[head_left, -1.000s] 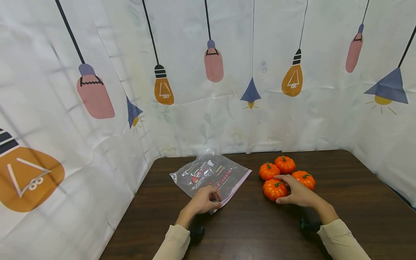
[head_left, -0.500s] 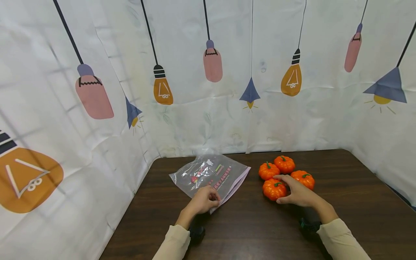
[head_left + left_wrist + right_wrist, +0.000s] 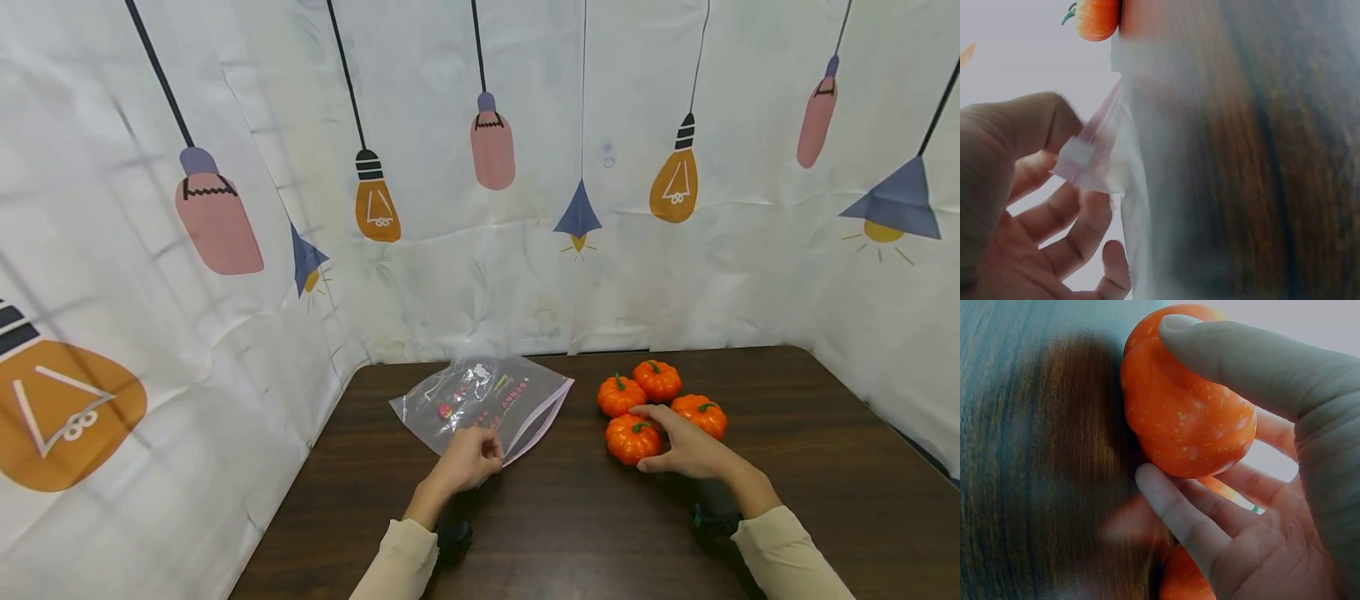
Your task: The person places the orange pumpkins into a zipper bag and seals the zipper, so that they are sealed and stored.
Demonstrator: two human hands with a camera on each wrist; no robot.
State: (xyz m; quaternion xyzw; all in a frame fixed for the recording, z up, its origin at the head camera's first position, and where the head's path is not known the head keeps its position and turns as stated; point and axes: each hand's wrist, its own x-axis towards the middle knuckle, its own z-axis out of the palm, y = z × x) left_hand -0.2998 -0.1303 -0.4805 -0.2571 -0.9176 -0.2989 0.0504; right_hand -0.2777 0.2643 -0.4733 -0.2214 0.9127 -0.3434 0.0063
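At the far left, a white cloth (image 3: pixel 292 333) stands behind one clear bag (image 3: pixel 457 404) and runs on past it to the right. Nine hanging lamps are printed on it: three pink, three orange bulbs and three blue-shaded. The left hand (image 3: pixel 463 462) is at the bag's near edge, pinching its pink-trimmed corner between thumb and fingers. The bag lies on one dark wooden table (image 3: pixel 570 533), with its mouth gaping along the right side.

To the right of the bag, and apart from it, sit four orange pumpkins with green stems, grouped close together: the left pumpkin (image 3: pixel 621 395), the nearest pumpkin (image 3: pixel 630 442), the farthest pumpkin (image 3: pixel 657 381) and the right pumpkin (image 3: pixel 700 416). The right hand (image 3: pixel 693 446), farther from the bag than the nearest pumpkin, grasps that one where it rests on the table, thumb on the near side and fingers curved around.
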